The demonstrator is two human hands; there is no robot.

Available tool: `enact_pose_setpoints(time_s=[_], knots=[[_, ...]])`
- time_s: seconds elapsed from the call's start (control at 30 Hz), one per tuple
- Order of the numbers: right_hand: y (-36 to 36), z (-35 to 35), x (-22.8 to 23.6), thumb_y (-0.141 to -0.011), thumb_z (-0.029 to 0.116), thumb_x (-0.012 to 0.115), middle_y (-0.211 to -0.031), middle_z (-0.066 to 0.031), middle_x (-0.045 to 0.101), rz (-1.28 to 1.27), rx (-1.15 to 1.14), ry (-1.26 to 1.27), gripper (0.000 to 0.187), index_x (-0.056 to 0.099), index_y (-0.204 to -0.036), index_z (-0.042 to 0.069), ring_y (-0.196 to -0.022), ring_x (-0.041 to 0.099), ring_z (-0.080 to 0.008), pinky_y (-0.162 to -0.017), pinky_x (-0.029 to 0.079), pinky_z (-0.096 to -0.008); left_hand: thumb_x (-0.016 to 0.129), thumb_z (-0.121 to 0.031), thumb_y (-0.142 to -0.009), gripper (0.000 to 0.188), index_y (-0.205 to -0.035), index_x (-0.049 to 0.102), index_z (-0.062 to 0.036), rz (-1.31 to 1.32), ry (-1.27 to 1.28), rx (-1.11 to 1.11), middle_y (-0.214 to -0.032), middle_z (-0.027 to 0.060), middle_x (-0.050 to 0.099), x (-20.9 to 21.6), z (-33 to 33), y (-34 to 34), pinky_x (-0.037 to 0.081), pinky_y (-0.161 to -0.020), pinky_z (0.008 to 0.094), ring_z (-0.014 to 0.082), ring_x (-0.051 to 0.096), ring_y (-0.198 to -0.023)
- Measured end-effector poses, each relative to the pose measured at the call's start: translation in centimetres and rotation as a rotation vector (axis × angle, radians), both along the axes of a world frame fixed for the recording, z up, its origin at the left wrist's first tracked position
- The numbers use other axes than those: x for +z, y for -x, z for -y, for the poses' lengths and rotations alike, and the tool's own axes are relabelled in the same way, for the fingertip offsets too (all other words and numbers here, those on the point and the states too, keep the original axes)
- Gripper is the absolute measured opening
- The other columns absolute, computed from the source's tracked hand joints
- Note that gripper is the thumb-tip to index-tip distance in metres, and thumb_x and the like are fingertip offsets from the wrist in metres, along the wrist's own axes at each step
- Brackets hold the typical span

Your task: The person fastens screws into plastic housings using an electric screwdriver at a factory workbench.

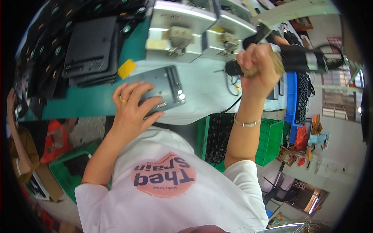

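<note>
A flat dark grey panel (163, 86) lies tilted on the white-covered part of the workbench. My left hand (134, 101) rests on its left side with the fingers spread. Along the panel's right side run a long slot and a few shiny round spots. Raised to the right, above the bench, my right hand (259, 66) is wrapped round a black electric screwdriver (301, 59). A tan wrapping covers the grip, and the thin bit points left, apart from the panel. Beside the panel's upper left corner is a small yellow piece (126, 69).
Stacked black panels (91, 44) sit on the green bench top (74, 105) at left. Two white machines with metal heads (179, 39) stand behind the panel. A cable hangs near the screwdriver. Blue (290, 97) and green crates (270, 140) are at right; another person's arm (19, 136) shows far left.
</note>
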State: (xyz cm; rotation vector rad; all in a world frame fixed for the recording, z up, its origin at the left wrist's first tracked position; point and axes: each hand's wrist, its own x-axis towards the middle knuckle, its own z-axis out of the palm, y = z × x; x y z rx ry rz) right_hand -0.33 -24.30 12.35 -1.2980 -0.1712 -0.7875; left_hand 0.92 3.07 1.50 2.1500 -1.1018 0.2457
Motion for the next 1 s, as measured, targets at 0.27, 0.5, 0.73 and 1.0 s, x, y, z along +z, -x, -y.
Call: enact_pose_setpoints(time_s=[0.27,0.5,0.73,1.0], knots=[[3.3,-7.7,-4.8,-0.086,-0.001,0.063,-0.068,-0.0037,0.051,-0.023,0.256,-0.125,0.053,0.034,-0.128,0.011,-0.048,0.047,-0.0143,-0.047,0.046,-0.0328,0.08,-0.026,-0.065,0.027,-0.09,0.071,-0.0212,0.0,0.025,-0.029,-0.12,0.0004,0.054,-0.9,-0.5,-0.2,0.022,-0.105,0.0477,0.0219,0.045,-0.121],[2.9,-9.2,-6.3,-0.086,-0.002,0.066,-0.067,-0.0042,0.052,-0.077,0.19,0.045,0.05,0.036,-0.125,0.011,-0.05,0.051,-0.0145,-0.046,0.045,-0.0295,0.08,-0.025,-0.063,0.027,-0.089,0.074,-0.0246,0.017,0.015,-0.024,-0.12,-0.0005,0.054,-1.4,-0.6,0.2,0.021,-0.106,0.0487,0.0202,0.044,-0.121],[2.6,-9.1,-6.8,-0.088,0.005,0.068,-0.064,-0.0013,0.05,-0.133,0.188,0.121,0.05,0.038,-0.126,0.016,-0.049,0.048,-0.0134,-0.047,0.044,-0.0319,0.08,-0.025,-0.062,0.027,-0.089,0.074,-0.0249,0.019,0.012,-0.021,-0.119,-0.0004,0.055,-1.4,-0.4,0.1,0.022,-0.105,0.0487,0.02,0.045,-0.12],[2.5,-9.2,-6.8,-0.087,0.007,0.07,-0.064,-0.0014,0.052,-0.156,0.186,0.116,0.05,0.038,-0.126,0.016,-0.048,0.048,-0.0134,-0.047,0.044,-0.0322,0.08,-0.025,-0.062,0.026,-0.088,0.074,-0.0242,0.01,0.015,-0.021,-0.119,-0.0002,0.055,-1.3,-0.4,-0.1,0.022,-0.105,0.049,0.0203,0.046,-0.119]])
